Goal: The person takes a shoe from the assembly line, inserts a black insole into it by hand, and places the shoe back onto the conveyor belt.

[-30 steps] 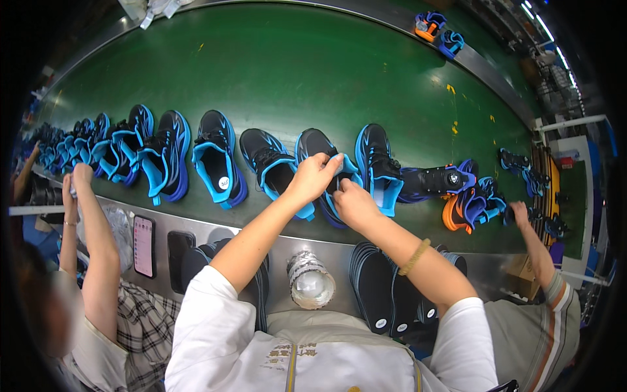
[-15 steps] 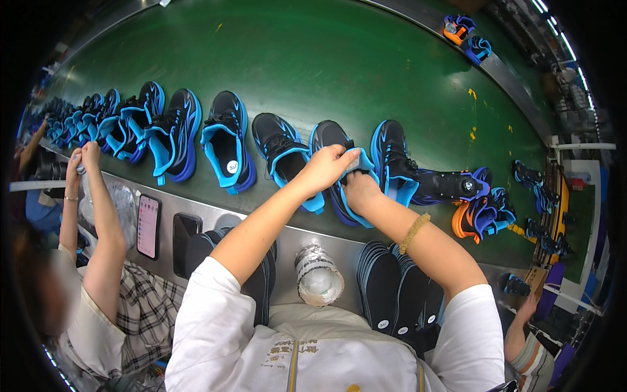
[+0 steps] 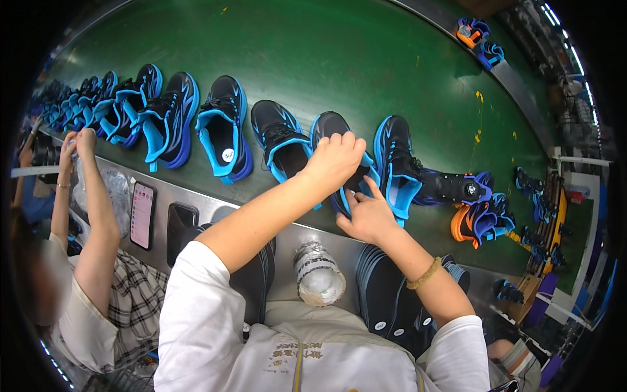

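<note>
A black and blue sneaker (image 3: 331, 124) lies on the green bench in front of me, its toe pointing away. My left hand (image 3: 336, 160) is closed over its tongue and lace area, knuckles up, hiding what the fingertips grip. My right hand (image 3: 371, 215) is at the heel end, the index finger stretched along the collar, other fingers in the opening and the thumb by the heel. Close on the left lies another sneaker (image 3: 274, 124) with a dark inside. On the right, touching or nearly touching, is one more sneaker (image 3: 394, 140) with a light blue lining.
Several matching sneakers (image 3: 222, 124) line the bench (image 3: 313, 52) leftward. Black insole stacks (image 3: 382, 287) flank a tape-wrapped cup (image 3: 319, 274) on the metal edge. Two phones (image 3: 142, 215) lie left, beside a co-worker's arms (image 3: 98, 189). An orange-trimmed shoe (image 3: 465, 222) is at right.
My left hand has rolled from pinching the tongue to lying knuckles-up over it. My right hand has drawn back from deep inside the sneaker to its heel. The view has shifted slightly.
</note>
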Demonstrator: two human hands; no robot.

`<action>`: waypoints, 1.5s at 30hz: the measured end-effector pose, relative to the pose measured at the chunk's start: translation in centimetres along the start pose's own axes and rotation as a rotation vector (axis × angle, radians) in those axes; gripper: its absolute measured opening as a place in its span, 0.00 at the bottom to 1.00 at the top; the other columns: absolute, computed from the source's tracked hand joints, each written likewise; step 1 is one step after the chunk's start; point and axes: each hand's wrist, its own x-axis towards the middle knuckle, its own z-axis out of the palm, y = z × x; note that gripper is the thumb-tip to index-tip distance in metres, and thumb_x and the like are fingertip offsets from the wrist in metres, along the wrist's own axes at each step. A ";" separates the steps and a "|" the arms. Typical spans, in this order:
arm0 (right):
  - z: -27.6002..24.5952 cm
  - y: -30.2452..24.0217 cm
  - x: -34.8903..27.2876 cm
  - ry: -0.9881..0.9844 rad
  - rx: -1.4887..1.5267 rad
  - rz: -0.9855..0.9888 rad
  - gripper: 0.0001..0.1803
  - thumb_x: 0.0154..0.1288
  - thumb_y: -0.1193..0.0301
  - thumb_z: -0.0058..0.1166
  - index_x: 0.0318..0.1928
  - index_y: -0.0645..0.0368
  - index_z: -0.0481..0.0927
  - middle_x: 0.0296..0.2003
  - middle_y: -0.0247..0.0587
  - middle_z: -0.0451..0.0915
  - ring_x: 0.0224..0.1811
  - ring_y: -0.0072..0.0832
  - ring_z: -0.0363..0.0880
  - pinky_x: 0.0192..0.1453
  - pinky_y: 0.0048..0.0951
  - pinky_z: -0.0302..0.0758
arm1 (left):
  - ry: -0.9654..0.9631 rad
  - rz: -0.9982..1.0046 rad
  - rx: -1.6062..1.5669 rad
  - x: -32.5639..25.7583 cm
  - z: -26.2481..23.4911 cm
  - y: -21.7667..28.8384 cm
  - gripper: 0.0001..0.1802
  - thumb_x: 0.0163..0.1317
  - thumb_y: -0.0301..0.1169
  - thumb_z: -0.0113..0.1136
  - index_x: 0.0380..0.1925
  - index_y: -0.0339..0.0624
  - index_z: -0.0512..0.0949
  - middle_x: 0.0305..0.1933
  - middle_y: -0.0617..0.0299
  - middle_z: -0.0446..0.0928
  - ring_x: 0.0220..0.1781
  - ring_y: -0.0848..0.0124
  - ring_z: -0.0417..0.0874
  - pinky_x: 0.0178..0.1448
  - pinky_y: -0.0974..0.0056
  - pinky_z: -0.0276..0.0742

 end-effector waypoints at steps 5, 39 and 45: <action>2.6 -0.5 -4.9 0.661 0.188 0.078 0.14 0.48 0.70 0.58 0.37 0.60 0.76 0.34 0.42 0.72 0.43 0.39 0.69 0.53 0.41 0.63 | -0.013 0.084 0.267 -0.5 0.1 -0.1 0.10 0.45 0.32 0.55 0.27 0.41 0.68 0.26 0.60 0.65 0.28 0.66 0.70 0.31 0.63 0.67; 9.8 -4.1 -31.5 0.664 0.377 0.910 0.18 0.63 0.73 0.41 0.49 0.74 0.67 0.48 0.69 0.66 0.49 0.57 0.67 0.53 0.39 0.66 | 0.003 -0.174 -0.433 2.0 -3.0 8.2 0.15 0.60 0.42 0.49 0.37 0.43 0.66 0.17 0.50 0.71 0.21 0.53 0.75 0.26 0.56 0.70; -2.2 2.9 -25.4 0.892 0.467 0.519 0.08 0.61 0.74 0.44 0.32 0.68 0.73 0.26 0.50 0.73 0.28 0.42 0.73 0.33 0.35 0.68 | -0.138 0.170 0.040 5.5 1.7 7.9 0.23 0.55 0.43 0.53 0.46 0.42 0.65 0.22 0.50 0.74 0.27 0.53 0.77 0.33 0.52 0.71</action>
